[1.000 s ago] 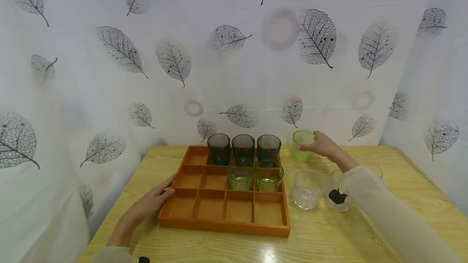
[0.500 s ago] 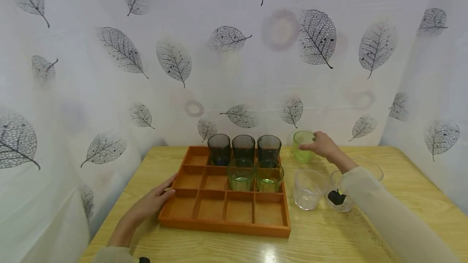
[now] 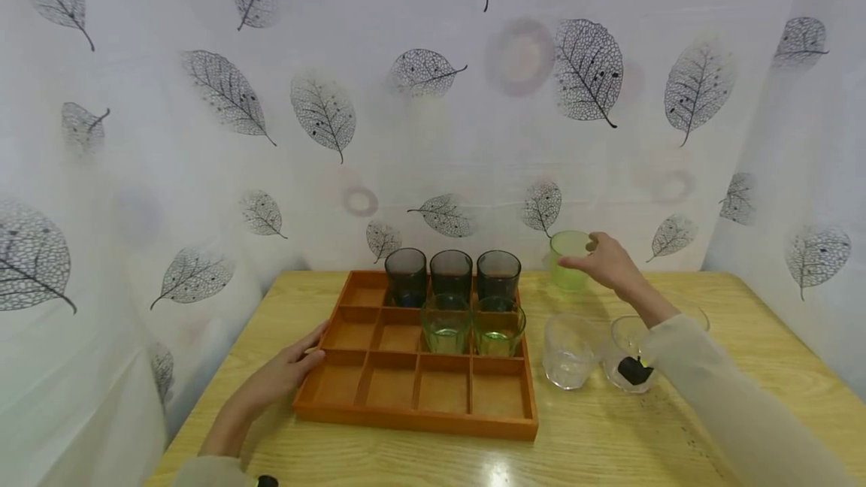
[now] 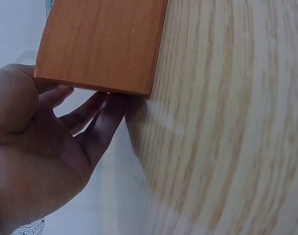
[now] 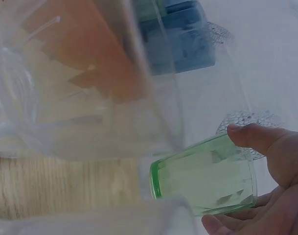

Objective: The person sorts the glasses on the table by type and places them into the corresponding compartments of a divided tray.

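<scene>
My right hand (image 3: pixel 609 261) holds a light green glass (image 3: pixel 567 269) at the table's back edge, thumb on one side and fingers on the other. In the right wrist view the green glass (image 5: pixel 207 174) lies between thumb and fingers, its base apart from the hand. The left hand (image 3: pixel 287 370) grips the left side of an orange wooden divided tray (image 3: pixel 413 419); the left wrist view has its fingers (image 4: pixel 107 120) against the tray's wall. Three dark glasses (image 3: pixel 451 273) stand in the tray's back row. Two green glasses (image 3: pixel 498 329) sit in the middle row's right compartments.
Right of the tray stand clear glasses (image 3: pixel 568 355), partly behind the right sleeve (image 3: pixel 731 389). They fill much of the right wrist view. A leaf-printed curtain (image 3: pixel 433 134) hangs close behind the wooden table (image 3: pixel 379 457).
The right hand has moved slightly up and to the right with the light green glass, which now appears raised. The left hand and tray stay in place.
</scene>
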A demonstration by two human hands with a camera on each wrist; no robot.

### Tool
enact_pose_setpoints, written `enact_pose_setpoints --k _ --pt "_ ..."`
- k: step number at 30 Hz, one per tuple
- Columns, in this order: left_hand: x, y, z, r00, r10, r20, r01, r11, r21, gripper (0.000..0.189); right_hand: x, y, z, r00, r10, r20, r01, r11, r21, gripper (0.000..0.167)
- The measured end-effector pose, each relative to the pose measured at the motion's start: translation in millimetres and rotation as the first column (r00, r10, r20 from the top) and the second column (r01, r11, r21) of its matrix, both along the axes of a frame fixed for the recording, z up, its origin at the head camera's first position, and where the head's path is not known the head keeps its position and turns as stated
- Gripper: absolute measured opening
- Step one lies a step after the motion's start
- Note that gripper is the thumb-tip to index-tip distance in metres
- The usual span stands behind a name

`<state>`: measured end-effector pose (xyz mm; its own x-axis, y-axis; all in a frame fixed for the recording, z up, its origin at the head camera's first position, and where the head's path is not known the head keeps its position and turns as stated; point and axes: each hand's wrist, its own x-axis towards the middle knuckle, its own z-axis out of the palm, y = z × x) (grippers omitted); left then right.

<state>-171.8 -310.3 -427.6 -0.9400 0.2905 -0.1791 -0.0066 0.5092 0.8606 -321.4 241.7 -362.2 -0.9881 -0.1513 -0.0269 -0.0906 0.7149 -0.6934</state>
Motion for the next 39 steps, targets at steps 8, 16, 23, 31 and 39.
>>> enact_pose_setpoints --k 8,16,23,31,39 --pt "-0.2 2.1 2.0 1.000 0.011 0.014 -0.011 1.000 -0.003 0.067 17.1 5 25.3 0.998 0.011 -0.066 -0.010 1.000 0.001 0.112" --pt "-1.2 1.2 1.4 1.000 0.000 0.007 0.000 1.000 0.023 0.067 44.3 1 50.8 0.990 0.052 -0.134 -0.055 0.998 -0.020 0.106" --pt "-1.8 0.8 0.7 1.000 0.003 0.000 -0.003 1.000 0.016 0.066 67.3 -8 64.0 0.981 0.095 -0.171 -0.102 0.994 -0.032 0.101" --pt "-0.8 0.3 -2.0 1.000 0.024 0.005 -0.024 1.000 -0.001 0.065 85.2 -25 67.1 0.974 0.159 -0.161 -0.174 0.981 -0.085 0.093" --pt "-0.1 -0.2 -2.2 1.000 0.018 0.004 -0.018 1.000 -0.008 0.066 96.9 -54 67.1 0.954 0.241 -0.180 -0.264 0.957 -0.119 0.088"
